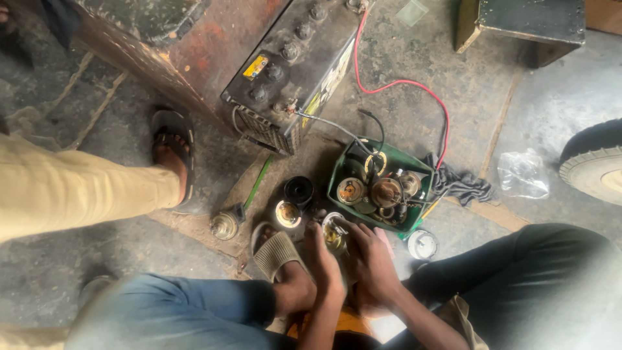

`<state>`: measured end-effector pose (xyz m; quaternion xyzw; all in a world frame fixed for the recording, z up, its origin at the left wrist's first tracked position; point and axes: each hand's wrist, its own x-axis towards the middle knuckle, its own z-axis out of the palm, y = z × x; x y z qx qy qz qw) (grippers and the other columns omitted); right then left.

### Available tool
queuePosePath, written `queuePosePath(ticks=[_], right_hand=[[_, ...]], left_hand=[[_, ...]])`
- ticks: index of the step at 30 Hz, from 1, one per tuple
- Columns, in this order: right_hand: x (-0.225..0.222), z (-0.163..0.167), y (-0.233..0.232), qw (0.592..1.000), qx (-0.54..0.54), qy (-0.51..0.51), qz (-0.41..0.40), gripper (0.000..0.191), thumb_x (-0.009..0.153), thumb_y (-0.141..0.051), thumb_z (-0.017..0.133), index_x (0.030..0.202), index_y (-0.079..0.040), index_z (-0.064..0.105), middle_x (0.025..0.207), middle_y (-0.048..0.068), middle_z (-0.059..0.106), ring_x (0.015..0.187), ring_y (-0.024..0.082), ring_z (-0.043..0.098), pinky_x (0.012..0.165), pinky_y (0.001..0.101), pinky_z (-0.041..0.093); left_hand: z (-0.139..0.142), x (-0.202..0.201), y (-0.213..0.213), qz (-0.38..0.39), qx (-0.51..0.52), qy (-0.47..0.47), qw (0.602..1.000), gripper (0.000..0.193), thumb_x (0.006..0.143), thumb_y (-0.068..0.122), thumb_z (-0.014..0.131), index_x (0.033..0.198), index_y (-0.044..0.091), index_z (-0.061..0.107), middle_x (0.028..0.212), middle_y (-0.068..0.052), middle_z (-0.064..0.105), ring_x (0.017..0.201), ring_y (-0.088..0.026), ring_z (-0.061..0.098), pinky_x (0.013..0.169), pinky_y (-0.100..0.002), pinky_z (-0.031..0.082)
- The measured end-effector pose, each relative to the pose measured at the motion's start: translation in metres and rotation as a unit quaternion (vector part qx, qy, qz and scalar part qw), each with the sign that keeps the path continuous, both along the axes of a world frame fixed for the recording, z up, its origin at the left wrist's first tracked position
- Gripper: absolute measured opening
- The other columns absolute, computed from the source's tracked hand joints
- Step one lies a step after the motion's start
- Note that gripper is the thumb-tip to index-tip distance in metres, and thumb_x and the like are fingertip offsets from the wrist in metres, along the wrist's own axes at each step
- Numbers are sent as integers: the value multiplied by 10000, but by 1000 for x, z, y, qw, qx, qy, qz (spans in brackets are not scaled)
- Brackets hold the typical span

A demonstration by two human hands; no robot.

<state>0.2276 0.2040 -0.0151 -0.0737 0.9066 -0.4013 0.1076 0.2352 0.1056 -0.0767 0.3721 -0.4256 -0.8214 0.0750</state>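
I sit on the ground with both hands close together over a small round metal part [334, 234] with a brassy inside. My left hand [324, 262] grips its left side. My right hand [372, 262] holds its right side, fingers curled against it. Just beyond the part stands a green box [421, 174] filled with several round metal horn-like parts. A similar round part [287, 213] and a black cylinder [299, 190] lie to the left of my hands. My left foot in a tan sandal [277, 254] rests beside my left hand.
A dirty black battery [291, 71] lies behind, with a red wire [414, 87] and a grey wire running to the green box. Another person's leg and sandalled foot [172, 155] are at the left. A dark rag [463, 186], plastic bag [521, 174] and tyre [593, 165] lie right.
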Motion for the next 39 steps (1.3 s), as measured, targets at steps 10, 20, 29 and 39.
queuePosePath(ticks=[10, 20, 29, 39], right_hand=[[-13, -9, -14, 854, -332, -361, -178, 448, 1005, -168, 484, 1446, -112, 540, 1397, 125, 560, 1263, 244, 608, 1002, 362, 561], [-21, -22, -6, 859, -328, -372, -130, 472, 1017, -215, 488, 1484, -144, 493, 1265, 103, 666, 1025, 167, 652, 783, 288, 559], [-28, -16, 10, 768, -415, -474, -114, 614, 1024, -203, 525, 1617, -289, 387, 666, 24, 528, 447, 74, 412, 367, 211, 302], [-20, -24, 5, 889, -316, -325, 61, 814, 910, 34, 517, 1619, -242, 230, 1559, 144, 447, 1294, 235, 555, 1111, 396, 470]], left_hand=[[0, -7, -4, -72, -92, -52, 992, 450, 1003, 359, 442, 1368, 121, 555, 1322, -113, 612, 1132, -219, 644, 936, -353, 534], [-12, -14, -4, -112, -93, -129, 981, 445, 1000, 362, 493, 1359, 100, 525, 1312, -118, 599, 1154, -215, 630, 967, -370, 514], [-25, -22, -5, -53, -92, -38, 994, 402, 980, 349, 541, 1245, 51, 593, 1201, -143, 669, 1070, -254, 663, 893, -383, 541], [-37, -29, -14, -21, -77, -43, 996, 425, 990, 407, 504, 1205, 53, 594, 1188, -148, 636, 1028, -212, 657, 860, -364, 564]])
